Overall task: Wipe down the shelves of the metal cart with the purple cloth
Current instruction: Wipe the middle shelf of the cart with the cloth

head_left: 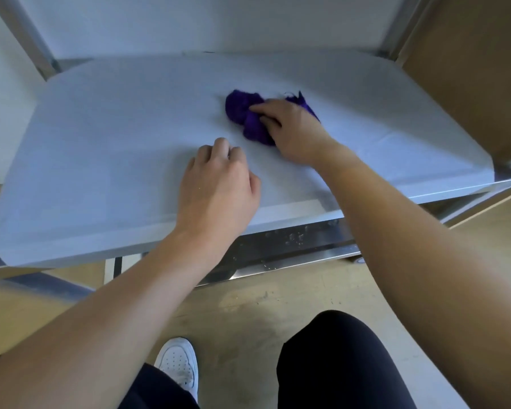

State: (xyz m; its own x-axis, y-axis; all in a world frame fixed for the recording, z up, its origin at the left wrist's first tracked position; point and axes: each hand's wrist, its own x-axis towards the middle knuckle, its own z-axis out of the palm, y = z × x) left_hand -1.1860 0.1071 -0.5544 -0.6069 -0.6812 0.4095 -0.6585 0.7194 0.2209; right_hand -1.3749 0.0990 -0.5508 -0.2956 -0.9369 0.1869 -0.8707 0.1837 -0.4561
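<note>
A bunched purple cloth (244, 116) lies on the pale shelf (109, 137) of the metal cart, right of its middle. My right hand (292, 131) presses down on the cloth, fingers spread over it and gripping it. My left hand (219, 187) rests on the shelf near its front edge, a little left of the cloth, fingers curled under and holding nothing. Below the front edge a lower steel shelf (292, 246) shows, with water drops on it.
Metal cart posts rise at the back left (27, 36) and back right (401, 28). A brown panel (469, 69) stands to the right. Below are a wooden floor (248, 305), my white shoe (179, 364) and my dark trouser leg (337, 364).
</note>
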